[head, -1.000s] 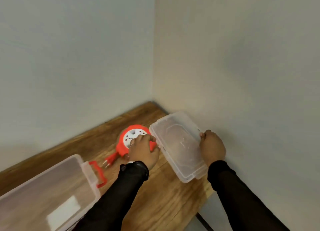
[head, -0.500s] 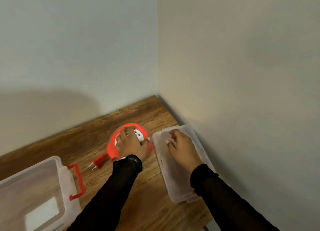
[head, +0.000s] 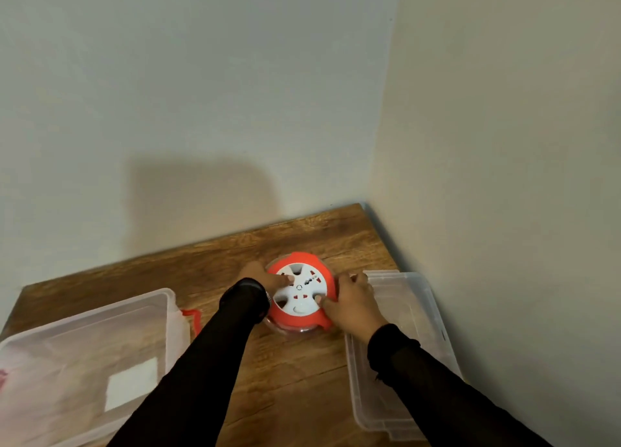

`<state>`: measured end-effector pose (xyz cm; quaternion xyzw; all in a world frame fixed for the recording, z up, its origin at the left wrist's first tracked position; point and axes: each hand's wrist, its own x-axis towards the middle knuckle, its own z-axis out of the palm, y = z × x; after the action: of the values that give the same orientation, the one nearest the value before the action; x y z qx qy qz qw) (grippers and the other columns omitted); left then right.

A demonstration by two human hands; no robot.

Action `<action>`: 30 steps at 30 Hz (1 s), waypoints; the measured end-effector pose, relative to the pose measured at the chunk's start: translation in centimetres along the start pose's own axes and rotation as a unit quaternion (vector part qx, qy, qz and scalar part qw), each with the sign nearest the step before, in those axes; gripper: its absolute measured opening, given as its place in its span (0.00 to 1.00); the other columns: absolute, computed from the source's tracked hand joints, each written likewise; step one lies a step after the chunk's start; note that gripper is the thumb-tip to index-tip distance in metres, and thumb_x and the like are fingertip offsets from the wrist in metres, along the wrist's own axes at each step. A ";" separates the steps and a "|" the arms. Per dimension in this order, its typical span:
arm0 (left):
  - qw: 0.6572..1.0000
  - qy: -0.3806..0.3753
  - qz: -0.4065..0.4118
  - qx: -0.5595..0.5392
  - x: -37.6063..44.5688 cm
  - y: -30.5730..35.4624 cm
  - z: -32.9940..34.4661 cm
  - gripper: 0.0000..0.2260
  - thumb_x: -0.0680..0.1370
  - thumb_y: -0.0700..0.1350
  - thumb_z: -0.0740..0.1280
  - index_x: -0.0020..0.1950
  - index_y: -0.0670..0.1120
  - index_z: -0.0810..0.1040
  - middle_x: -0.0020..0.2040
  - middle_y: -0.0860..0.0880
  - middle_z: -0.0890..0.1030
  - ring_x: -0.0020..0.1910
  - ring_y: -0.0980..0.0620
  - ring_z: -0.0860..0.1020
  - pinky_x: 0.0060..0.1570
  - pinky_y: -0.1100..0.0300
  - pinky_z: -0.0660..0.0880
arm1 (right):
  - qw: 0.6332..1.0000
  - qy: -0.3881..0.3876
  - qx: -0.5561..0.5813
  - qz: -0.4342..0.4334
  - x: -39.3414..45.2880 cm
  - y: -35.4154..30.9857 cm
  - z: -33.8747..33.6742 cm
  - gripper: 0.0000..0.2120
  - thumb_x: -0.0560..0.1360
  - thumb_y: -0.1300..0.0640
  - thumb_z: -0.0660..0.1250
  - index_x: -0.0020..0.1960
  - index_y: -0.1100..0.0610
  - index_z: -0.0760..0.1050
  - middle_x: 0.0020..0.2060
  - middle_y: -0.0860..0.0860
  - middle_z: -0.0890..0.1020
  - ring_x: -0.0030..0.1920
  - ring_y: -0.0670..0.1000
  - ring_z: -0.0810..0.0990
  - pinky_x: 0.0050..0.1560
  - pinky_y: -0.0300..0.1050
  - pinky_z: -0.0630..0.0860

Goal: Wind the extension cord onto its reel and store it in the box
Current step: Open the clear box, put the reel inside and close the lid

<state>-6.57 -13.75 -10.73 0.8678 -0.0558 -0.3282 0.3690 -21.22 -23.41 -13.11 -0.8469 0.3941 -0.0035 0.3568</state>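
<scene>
The cord reel [head: 300, 293] lies flat on the wooden table [head: 302, 372], near the far right corner where two walls meet. It is round, with an orange housing and a white face that looks straight up, so its axis stands upright; red socket openings and a small white button show on the face. Being round, it has no clear long side.

Both hands are on it. The left hand [head: 260, 276] comes from the left, and its fingers reach onto the white face; the hand is partly open and presses more than it grips. The right hand [head: 353, 300] lies against the right edge of the reel with curled fingers, one fingertip in a recess of the face. I cannot tell if either hand really clamps the reel. Both arms are in black sleeves [head: 208, 356].

The cord itself is hard to see; only a dark red band shows under the housing at the near side. The left sleeve covers part of the left rim.

Just right of the reel lies a clear plastic lid [head: 408, 346], partly under the right arm. Well to the left stands the clear storage box [head: 84, 356], open, cut off by the picture's edge, with a red latch [head: 192, 317] at its right end.
</scene>
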 end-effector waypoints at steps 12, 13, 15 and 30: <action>0.933 -0.003 0.196 -0.303 -5.2 2.6 -9.6 0.12 0.66 0.32 0.75 0.45 0.40 0.77 0.40 0.43 0.81 0.36 0.45 0.79 0.40 0.52 0.79 | 0.915 0.072 0.369 -0.146 -3.2 -6.8 -2.0 0.26 0.74 0.50 0.70 0.67 0.38 0.62 0.59 0.44 0.78 0.57 0.44 0.78 0.52 0.45 0.80; 0.921 -0.005 0.206 -0.330 -5.9 2.1 -11.5 0.12 0.66 0.32 0.74 0.46 0.39 0.77 0.40 0.42 0.81 0.35 0.45 0.79 0.40 0.51 0.79 | 0.905 0.077 0.381 -0.173 -3.8 -8.5 -2.0 0.26 0.74 0.50 0.70 0.66 0.35 0.62 0.59 0.41 0.77 0.56 0.40 0.78 0.50 0.40 0.80; 0.908 -0.001 0.225 -0.352 -7.1 0.3 -15.8 0.13 0.66 0.32 0.74 0.49 0.39 0.77 0.42 0.42 0.81 0.34 0.45 0.81 0.35 0.52 0.81 | 0.894 0.080 0.384 -0.216 -5.0 -12.1 -1.1 0.26 0.74 0.51 0.69 0.66 0.35 0.62 0.57 0.38 0.77 0.54 0.37 0.78 0.48 0.37 0.79; 0.981 0.054 0.094 -0.159 -6.6 -18.4 -27.2 0.18 0.68 0.36 0.75 0.53 0.49 0.76 0.49 0.43 0.80 0.48 0.41 0.81 0.47 0.47 0.80 | 0.964 -0.038 0.099 -0.243 -11.3 -22.2 13.5 0.28 0.73 0.58 0.67 0.68 0.48 0.58 0.60 0.51 0.70 0.50 0.44 0.74 0.37 0.26 0.73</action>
<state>2.29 18.16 -5.77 0.8056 -0.0641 -0.2491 0.5336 -10.39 1.97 -6.59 -0.8775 0.1601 -0.0972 0.4415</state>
